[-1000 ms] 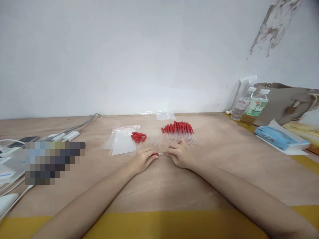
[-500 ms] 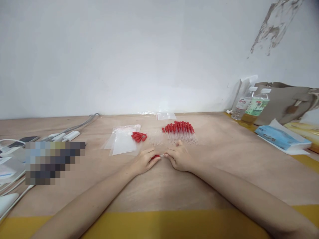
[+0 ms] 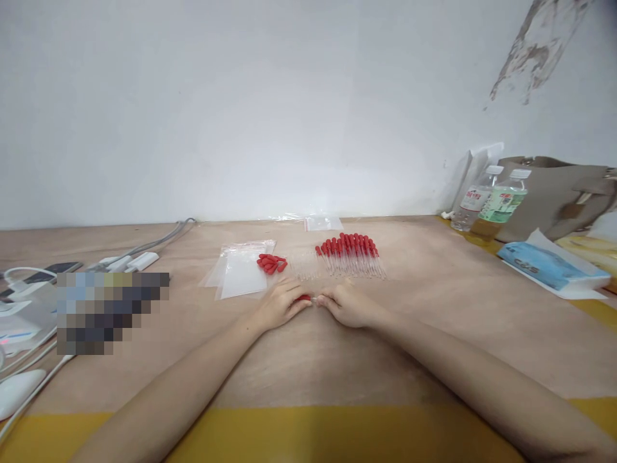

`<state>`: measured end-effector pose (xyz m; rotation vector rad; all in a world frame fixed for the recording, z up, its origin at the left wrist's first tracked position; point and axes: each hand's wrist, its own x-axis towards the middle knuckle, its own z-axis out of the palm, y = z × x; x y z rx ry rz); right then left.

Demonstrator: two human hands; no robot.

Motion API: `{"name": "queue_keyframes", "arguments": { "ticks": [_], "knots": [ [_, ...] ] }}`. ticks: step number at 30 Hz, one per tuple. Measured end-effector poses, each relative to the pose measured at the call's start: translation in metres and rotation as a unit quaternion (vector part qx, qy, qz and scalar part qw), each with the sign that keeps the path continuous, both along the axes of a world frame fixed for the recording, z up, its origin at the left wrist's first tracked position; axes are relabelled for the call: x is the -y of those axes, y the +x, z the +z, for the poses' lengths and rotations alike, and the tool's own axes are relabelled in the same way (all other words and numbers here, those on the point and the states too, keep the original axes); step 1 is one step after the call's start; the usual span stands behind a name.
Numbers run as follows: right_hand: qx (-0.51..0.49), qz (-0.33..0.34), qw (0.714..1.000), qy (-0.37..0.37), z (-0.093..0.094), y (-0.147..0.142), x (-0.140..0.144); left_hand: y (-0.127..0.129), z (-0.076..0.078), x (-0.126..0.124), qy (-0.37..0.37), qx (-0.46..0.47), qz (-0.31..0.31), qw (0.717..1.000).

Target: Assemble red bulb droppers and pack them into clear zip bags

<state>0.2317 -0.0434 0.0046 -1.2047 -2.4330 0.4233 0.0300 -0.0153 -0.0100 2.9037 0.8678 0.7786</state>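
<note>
Close together at the table's middle, my two hands meet over a small dropper. My left hand pinches a red rubber bulb. Fingers closed, my right hand grips a thin clear dropper tube, mostly hidden by the fingertips; whether tube and bulb are joined I cannot tell. Beyond my right hand lies a row of clear droppers with red bulbs. Several loose red bulbs are heaped past my left hand, partly on clear plastic bags. Between heap and row lie bare clear tubes.
Another small plastic bag lies by the wall. On the right are two bottles, a grey bag and a blue tissue pack. Cables, white chargers and a pixelated patch occupy the left.
The view has shifted slightly. My right hand's raised finger has come down, and the hands are a little closer, with less of the tube showing between them.
</note>
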Motion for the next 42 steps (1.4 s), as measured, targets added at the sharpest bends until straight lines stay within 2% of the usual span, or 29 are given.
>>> {"name": "queue_keyframes", "arguments": {
  "ticks": [3, 6, 8, 11, 14, 18, 23, 28, 33, 38, 42],
  "knots": [
    [-0.03, -0.015, 0.997, -0.076, 0.013, 0.006, -0.004, -0.012, 0.006, -0.004, 0.025, 0.035, 0.074, 0.996],
    [-0.077, -0.103, 0.985, -0.112, 0.024, 0.012, -0.02, -0.025, 0.005, -0.013, 0.035, 0.051, 0.157, 0.986],
    [-0.066, -0.176, 0.979, -0.071, 0.028, 0.011, -0.036, -0.031, 0.001, -0.019, 0.037, 0.062, 0.191, 0.979],
    [0.02, -0.279, 0.96, 0.008, 0.028, -0.002, -0.061, -0.034, -0.004, -0.025, 0.036, 0.076, 0.202, 0.976],
    [0.082, -0.336, 0.937, 0.048, 0.022, -0.02, -0.079, -0.034, -0.006, -0.026, 0.026, 0.081, 0.204, 0.975],
    [0.098, -0.351, 0.93, 0.05, 0.011, -0.035, -0.09, -0.033, -0.007, -0.025, 0.013, 0.083, 0.21, 0.974],
    [0.109, -0.362, 0.926, 0.026, 0.005, -0.036, -0.096, -0.034, -0.008, -0.027, 0.001, 0.08, 0.216, 0.973],
    [0.103, -0.37, 0.923, 0.006, 0.003, -0.031, -0.099, -0.034, -0.009, -0.028, -0.01, 0.087, 0.224, 0.971],
    [0.105, -0.367, 0.924, 0.025, 0.004, -0.025, -0.097, -0.034, -0.011, -0.034, -0.017, 0.102, 0.244, 0.964],
    [0.11, -0.333, 0.936, 0.03, 0.003, -0.034, -0.093, -0.031, -0.01, -0.039, -0.038, 0.104, 0.27, 0.957],
    [0.115, -0.336, 0.935, 0.012, 0.003, -0.043, -0.093, -0.029, -0.008, -0.038, -0.029, 0.101, 0.288, 0.952]
  ]
}}
